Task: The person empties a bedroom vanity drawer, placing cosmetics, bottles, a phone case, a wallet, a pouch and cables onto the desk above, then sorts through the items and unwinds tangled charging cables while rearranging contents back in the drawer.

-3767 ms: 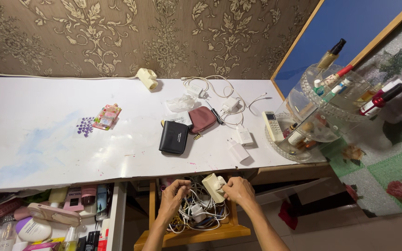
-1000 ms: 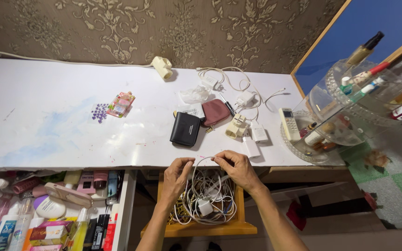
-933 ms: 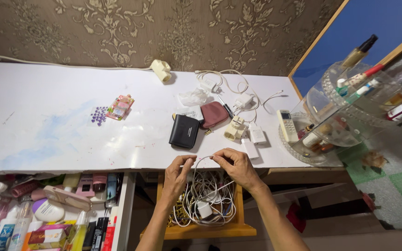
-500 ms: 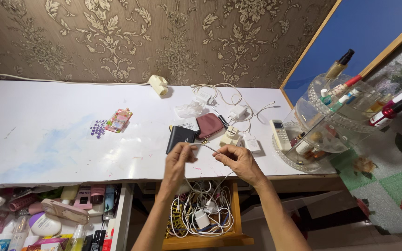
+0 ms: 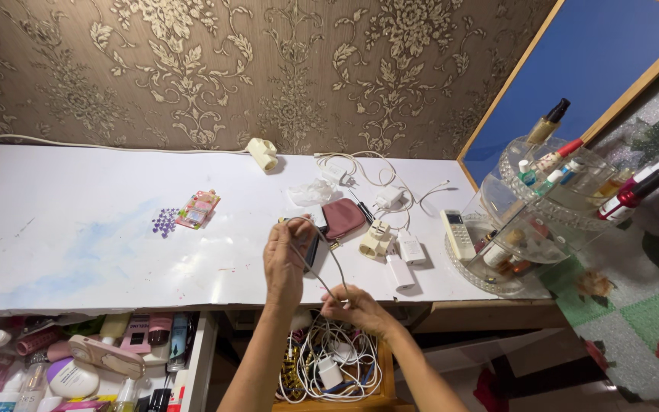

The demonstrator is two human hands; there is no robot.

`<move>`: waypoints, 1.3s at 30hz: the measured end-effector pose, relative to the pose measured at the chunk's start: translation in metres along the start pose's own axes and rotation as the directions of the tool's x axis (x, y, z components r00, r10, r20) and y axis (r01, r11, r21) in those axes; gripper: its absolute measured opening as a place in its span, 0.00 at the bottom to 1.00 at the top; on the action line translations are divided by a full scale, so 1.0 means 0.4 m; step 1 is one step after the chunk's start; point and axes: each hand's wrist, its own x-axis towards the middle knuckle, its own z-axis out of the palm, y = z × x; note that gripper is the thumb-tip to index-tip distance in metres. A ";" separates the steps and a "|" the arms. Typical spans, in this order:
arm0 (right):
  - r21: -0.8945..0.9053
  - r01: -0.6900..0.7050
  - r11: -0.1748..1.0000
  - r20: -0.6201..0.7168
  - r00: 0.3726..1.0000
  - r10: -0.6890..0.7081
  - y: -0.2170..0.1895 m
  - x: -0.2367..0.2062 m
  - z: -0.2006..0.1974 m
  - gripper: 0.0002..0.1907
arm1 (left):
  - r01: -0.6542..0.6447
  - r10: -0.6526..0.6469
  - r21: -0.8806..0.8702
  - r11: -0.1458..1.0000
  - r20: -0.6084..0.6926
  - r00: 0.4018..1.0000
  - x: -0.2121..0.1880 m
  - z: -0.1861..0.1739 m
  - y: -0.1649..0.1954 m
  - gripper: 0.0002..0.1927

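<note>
With the left hand [image 5: 287,259] pinching the grey cable [image 5: 328,263] over the table's near edge and the right hand [image 5: 356,311] gripping its lower run above the drawer of tangled cords [image 5: 329,366], draw it out slowly, hand over hand, to avoid snagging

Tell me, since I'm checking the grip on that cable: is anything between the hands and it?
No. Both hands already hold the thin cable: the left hand pinches its upper loop above the table, the right hand grips it lower, over the drawer of tangled cords. Nothing visible lies between fingers and cable.
</note>
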 end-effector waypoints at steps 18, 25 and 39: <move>0.157 0.226 0.961 -0.338 0.927 -0.163 -0.170 0.008 -0.142 0.16 | 0.205 0.245 0.785 0.585 -0.411 0.878 0.029 -0.157 0.065 0.32; 0.151 0.321 0.935 -0.354 0.901 -0.252 -0.311 0.038 -0.199 0.15 | 0.090 0.196 0.867 0.491 -0.211 0.958 -0.001 -0.101 0.049 0.27; 0.103 0.493 0.864 -0.620 0.711 -0.332 -0.271 0.252 -0.451 0.05 | 0.125 0.047 0.803 0.583 -0.187 0.981 0.047 -0.047 -0.063 0.23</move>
